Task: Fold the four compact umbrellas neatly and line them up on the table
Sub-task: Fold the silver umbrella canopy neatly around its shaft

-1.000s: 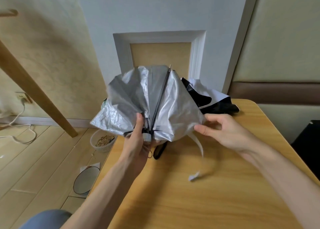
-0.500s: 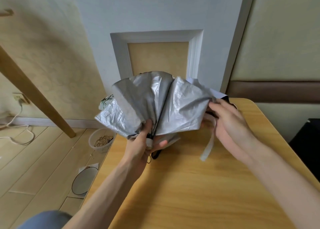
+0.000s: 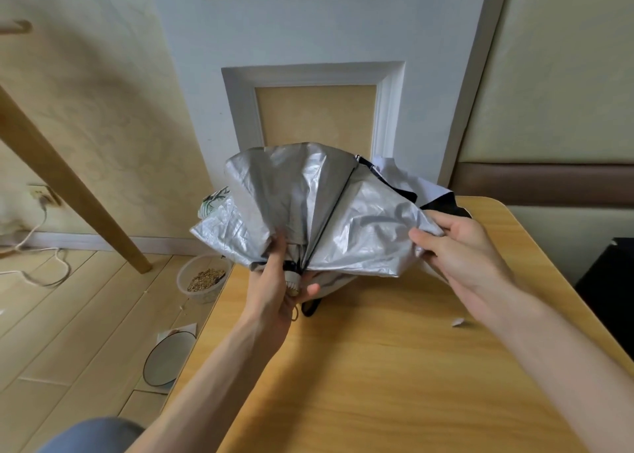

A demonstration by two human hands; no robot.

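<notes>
Head view: left hand grips the handle of the umbrella, frame centre, above the far edge of the table. Right hand pinches the canopy's right flap. I reckon this is pleat-gathering; next, wrap the flaps tight round the shaft.

Left hand, right hand, fingers curled
</notes>
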